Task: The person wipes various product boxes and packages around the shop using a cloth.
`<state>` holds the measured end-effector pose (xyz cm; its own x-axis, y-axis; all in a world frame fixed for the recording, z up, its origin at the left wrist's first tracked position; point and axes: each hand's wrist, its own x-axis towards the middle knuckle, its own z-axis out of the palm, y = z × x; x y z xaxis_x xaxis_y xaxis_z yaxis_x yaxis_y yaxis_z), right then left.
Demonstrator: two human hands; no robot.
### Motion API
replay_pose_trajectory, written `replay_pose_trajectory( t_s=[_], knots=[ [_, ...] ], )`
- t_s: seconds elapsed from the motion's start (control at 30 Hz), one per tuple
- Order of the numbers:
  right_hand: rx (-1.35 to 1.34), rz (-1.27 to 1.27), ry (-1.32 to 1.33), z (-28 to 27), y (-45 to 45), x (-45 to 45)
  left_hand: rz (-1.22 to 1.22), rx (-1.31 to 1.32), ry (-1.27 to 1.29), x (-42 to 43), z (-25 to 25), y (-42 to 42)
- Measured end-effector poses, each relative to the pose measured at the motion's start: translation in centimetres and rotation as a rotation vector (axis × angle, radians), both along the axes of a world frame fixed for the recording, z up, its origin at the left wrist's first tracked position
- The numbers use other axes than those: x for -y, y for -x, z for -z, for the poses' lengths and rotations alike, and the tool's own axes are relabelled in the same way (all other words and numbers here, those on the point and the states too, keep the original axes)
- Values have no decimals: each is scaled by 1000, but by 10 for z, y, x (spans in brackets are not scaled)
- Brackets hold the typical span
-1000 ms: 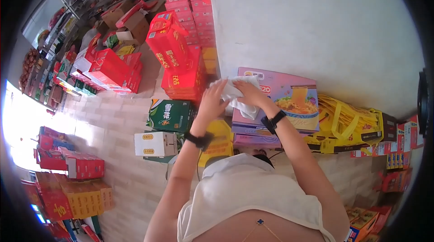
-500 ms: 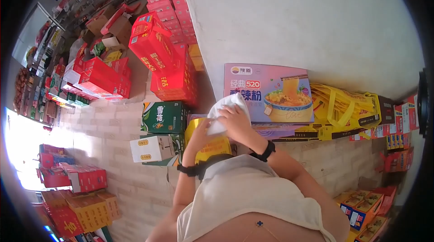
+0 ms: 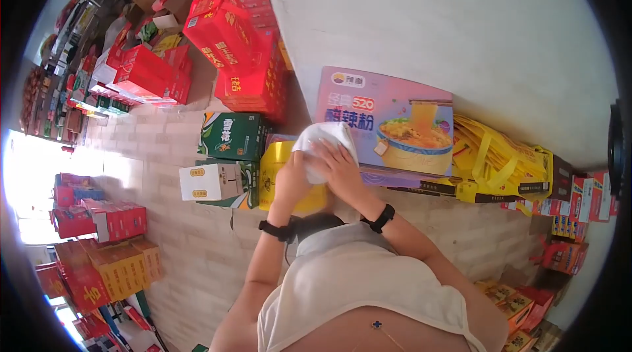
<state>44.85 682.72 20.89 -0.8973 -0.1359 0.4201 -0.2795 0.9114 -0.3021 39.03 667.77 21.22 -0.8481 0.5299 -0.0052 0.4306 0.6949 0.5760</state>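
Observation:
A folded white cloth (image 3: 337, 133) is between my two hands, above a yellow box (image 3: 273, 171) and overlapping the corner of a pink-purple noodle carton (image 3: 349, 89). My left hand (image 3: 291, 179) grips the cloth's left side, its fingertips partly hidden against the fabric. Across the cloth's lower right part, my right hand (image 3: 337, 169) presses with its fingers bent over the material. Both wrists wear black bands. The noodle carton lies just beyond my right hand, with its printed bowl facing up.
Green cartons (image 3: 232, 136) and a small white box (image 3: 201, 182) stand left of the yellow box. Red gift boxes (image 3: 250, 85) are stacked beyond them, beside the white wall (image 3: 421, 16). Yellow bags (image 3: 494, 154) lie to the right. More red boxes (image 3: 118, 220) sit on the tiled floor.
The view has shifted, so the cartons appear higher in the picture. My hands have drawn closer together on the cloth, which looks more compact and bunched.

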Motion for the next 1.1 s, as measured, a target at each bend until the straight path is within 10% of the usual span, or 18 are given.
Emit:
replay_pose_trajectory(
  t_s=[0.83, 1.1],
  knots=[
    [118, -32, 22, 10, -146, -173, 95, 21, 108, -164, -10, -148],
    [333, -723, 109, 21, -66, -82, -367, 33, 75, -50, -15, -178]
  ],
)
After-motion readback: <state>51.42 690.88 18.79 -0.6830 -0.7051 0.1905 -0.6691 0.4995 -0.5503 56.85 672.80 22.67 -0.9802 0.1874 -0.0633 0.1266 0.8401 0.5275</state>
